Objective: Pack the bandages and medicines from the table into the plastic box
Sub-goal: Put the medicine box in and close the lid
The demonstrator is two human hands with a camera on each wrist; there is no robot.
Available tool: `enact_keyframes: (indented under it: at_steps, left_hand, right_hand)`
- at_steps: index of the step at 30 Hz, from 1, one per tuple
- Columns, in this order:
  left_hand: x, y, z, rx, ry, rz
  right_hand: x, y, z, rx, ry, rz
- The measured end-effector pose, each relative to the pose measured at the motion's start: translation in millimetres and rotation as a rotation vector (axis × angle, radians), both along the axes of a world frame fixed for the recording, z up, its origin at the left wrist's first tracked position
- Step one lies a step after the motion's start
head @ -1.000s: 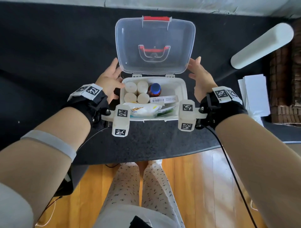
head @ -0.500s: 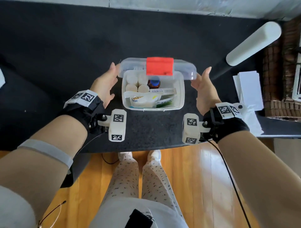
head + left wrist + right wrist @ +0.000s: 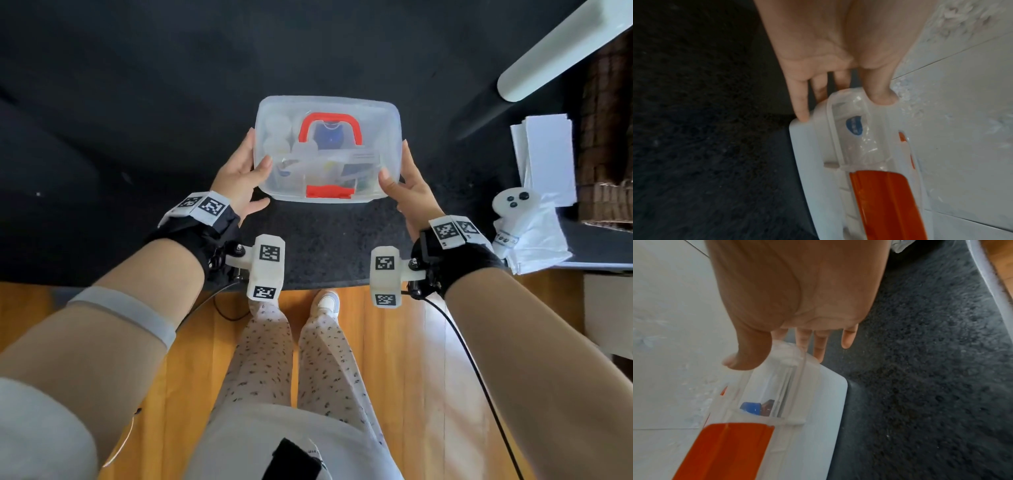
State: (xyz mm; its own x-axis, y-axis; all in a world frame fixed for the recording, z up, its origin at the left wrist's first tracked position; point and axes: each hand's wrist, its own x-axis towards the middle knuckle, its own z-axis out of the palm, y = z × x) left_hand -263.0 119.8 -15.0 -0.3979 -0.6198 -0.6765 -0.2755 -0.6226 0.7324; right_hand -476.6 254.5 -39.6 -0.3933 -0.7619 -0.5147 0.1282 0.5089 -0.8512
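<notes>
The plastic box stands on the black table with its clear lid down, the red handle flat on top and the red latch at the near edge. Through the lid I make out white bandage rolls, a blue-capped bottle and packets. My left hand grips the box's near left corner, thumb on the lid and fingers down the side. My right hand grips the near right corner the same way. The bottle's blue cap shows through the box wall.
A white cylinder lies at the far right. A stack of white paper and a white controller on a white bag sit right of the box. The table's front edge runs just behind my wrists.
The lid has swung down from upright to shut over the box. Both hands came from the lid's sides to the box's near corners, thumbs on top.
</notes>
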Motion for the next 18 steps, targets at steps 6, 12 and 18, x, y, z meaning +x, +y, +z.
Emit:
enact_keyframes:
  at_steps: [6,12,18]
  left_hand:
    - [-11,2,-5,-0.042,0.021,0.020]
    - [-15,-3,-7,-0.074,-0.002,-0.011]
    - [-14,-1,-8,-0.082,-0.008,-0.011]
  right_hand:
    - [0,-18,1,0.047,0.210,-0.022]
    - [6,-31,6,0.086,0.230,-0.054]
    - [8,-18,4,0.087,0.233,-0.033]
